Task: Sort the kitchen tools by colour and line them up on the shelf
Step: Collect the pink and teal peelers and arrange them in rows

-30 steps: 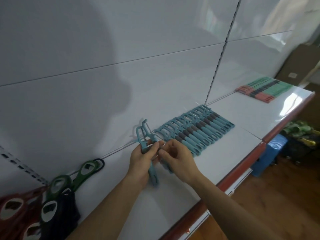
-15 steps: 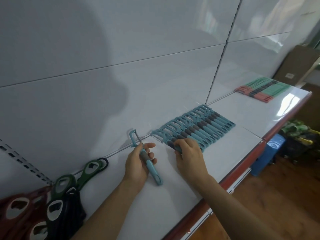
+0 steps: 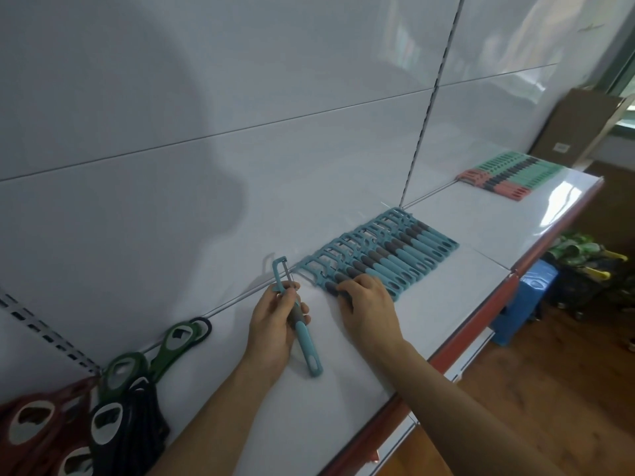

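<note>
Left of the teal row [image 3: 395,255] on the shelf [image 3: 464,304], the left grip [image 3: 275,326] clamps a peeler [image 3: 304,333]; the right grip [image 3: 369,304] lies flat on the row's end. Probably best laid parallel (heads wallward), touching.

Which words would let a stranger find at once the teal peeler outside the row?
On the long white shelf, find the neat row of teal plastic peelers with grey grips. Just left of it, the left hand holds one more teal peeler. It alone is out of line, its blade end raised.
</note>
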